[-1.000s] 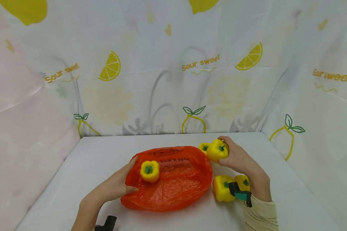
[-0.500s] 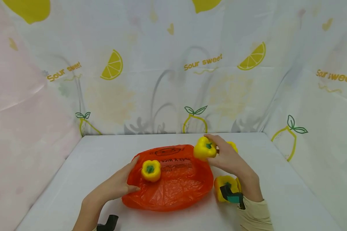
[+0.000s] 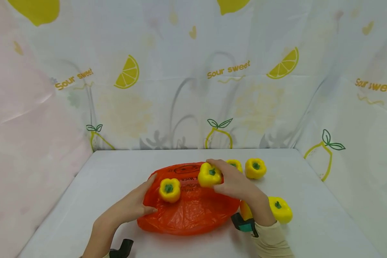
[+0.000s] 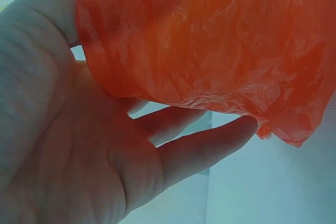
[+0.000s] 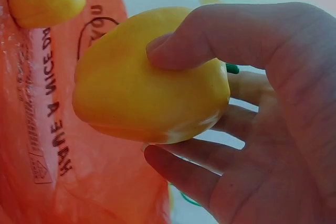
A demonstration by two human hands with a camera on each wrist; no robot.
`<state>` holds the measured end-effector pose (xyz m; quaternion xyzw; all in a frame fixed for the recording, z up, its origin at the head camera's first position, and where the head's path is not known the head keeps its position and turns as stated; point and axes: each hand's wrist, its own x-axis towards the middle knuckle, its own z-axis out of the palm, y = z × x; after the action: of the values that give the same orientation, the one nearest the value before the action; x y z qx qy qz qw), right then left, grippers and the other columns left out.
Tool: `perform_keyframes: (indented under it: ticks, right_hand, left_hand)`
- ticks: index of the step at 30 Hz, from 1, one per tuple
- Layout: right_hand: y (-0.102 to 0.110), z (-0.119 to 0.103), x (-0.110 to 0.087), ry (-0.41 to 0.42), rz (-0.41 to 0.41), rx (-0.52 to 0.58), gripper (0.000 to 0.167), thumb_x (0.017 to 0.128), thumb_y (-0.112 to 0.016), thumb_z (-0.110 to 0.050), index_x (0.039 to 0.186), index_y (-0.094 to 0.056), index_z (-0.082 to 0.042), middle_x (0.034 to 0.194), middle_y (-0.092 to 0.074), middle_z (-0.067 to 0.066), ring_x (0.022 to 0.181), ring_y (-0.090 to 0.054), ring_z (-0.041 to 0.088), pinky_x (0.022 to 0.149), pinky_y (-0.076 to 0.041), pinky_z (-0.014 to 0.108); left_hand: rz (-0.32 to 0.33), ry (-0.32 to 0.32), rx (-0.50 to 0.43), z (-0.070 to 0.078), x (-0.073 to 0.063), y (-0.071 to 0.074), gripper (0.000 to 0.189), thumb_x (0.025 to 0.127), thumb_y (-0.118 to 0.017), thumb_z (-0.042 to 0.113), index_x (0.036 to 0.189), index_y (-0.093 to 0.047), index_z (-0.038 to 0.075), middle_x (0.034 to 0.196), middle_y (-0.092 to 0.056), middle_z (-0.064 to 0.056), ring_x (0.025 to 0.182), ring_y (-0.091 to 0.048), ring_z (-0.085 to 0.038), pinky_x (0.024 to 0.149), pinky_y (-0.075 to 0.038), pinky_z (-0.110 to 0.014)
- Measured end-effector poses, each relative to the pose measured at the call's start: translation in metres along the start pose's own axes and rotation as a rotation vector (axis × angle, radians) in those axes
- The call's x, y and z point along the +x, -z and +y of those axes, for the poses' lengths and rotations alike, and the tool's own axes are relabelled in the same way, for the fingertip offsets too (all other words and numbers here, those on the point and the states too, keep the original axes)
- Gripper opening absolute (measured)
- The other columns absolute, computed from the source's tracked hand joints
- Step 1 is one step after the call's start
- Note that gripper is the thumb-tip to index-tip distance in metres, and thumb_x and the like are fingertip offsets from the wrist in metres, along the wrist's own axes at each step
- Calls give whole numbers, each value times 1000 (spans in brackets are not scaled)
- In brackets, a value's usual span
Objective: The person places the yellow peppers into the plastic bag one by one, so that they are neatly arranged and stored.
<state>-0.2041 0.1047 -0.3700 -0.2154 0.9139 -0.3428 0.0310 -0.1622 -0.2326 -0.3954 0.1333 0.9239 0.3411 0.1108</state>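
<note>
A red plastic bag (image 3: 187, 215) with black print spreads across the middle of the table. On it, left of centre, rests a yellow bell pepper (image 3: 169, 191). My left hand (image 3: 130, 205) stands at the bag's left end, thumb on the near side and fingers on the far side. In the left wrist view those fingers (image 4: 205, 148) are stretched out along the red plastic. My right hand (image 3: 233, 181) grips another yellow bell pepper (image 5: 152, 87) between thumb and fingers, over the bag's right part. Its green stem (image 5: 232, 68) points toward the palm.
Right of the bag are several more yellow bell peppers: one at the back (image 3: 256, 168), another pepper (image 3: 234, 164) partly behind my right hand, and a pepper (image 3: 280, 210) beside the forearm. A further pepper (image 3: 246, 210) is mostly covered by the wrist. Patterned cloth (image 3: 180, 107) encloses the table.
My right hand has carried its pepper leftward from the back right to over the bag, uncovering the peppers behind it. The left hand keeps its place at the bag.
</note>
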Motion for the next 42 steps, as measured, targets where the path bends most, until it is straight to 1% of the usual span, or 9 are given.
perform_keyframes:
  ticks: [4,9,14,16,20,25,30,36,42]
  right_hand:
    - [-10,0,3,-21,-14,5,77,80,-71,-16,150,-42,-27,148,-48,-9,126,-51,13,111,-44,42]
    - [-24,0,9,-26,-39,10,77,81,-71,-16,150,-40,-24,147,-51,-6,124,-52,15,111,-44,46]
    - [-43,8,18,22,-82,-7,72,83,-70,-14,149,-42,-21,146,-51,-2,125,-52,17,111,-45,46]
    - [-50,12,21,54,-88,-11,69,84,-70,-14,148,-44,-20,145,-51,0,125,-52,19,110,-47,45]
    - [-59,15,25,85,-81,12,64,88,-69,-15,147,-46,-21,146,-50,2,131,-51,21,111,-46,45]
    - [-63,14,25,95,-76,57,63,90,-69,-15,148,-45,-20,151,-48,2,140,-45,24,116,-40,48]
    - [-67,9,26,80,-90,89,62,92,-67,-16,149,-44,-22,152,-46,-1,143,-41,23,119,-36,48]
    - [-70,6,25,74,-109,106,62,94,-66,-18,150,-41,-24,155,-43,-1,144,-40,22,119,-36,49]
    - [-68,8,25,82,-109,71,66,92,-70,-24,151,-41,-25,156,-40,1,144,-39,24,117,-38,50]
  left_hand:
    - [-4,0,-2,1,1,0,101,82,-79,12,161,-15,15,164,-27,-14,150,-27,-40,119,-27,-61]
    - [-14,11,-16,3,1,-1,101,82,-78,12,161,-15,16,164,-26,-14,150,-26,-40,119,-26,-61]
    - [-15,4,-12,4,0,-1,101,82,-78,12,161,-15,15,164,-26,-15,150,-26,-41,119,-26,-61]
    - [-14,1,-9,4,0,-1,100,82,-78,12,161,-15,15,164,-26,-15,150,-26,-41,119,-26,-61]
    - [-14,3,-6,4,1,-1,99,83,-77,12,161,-15,15,164,-26,-14,151,-25,-40,120,-25,-60]
    - [-18,21,-9,5,1,-1,99,83,-77,13,161,-16,16,164,-26,-14,151,-25,-40,119,-26,-61]
    - [-24,37,-19,6,1,0,99,83,-77,14,161,-15,16,165,-25,-13,151,-25,-40,119,-27,-61]
    - [-20,29,-9,6,0,-1,99,83,-77,13,161,-15,15,164,-26,-14,151,-25,-40,119,-26,-61]
    - [-14,23,-4,5,-1,-1,100,83,-78,13,161,-15,15,164,-26,-14,151,-25,-40,120,-25,-61]
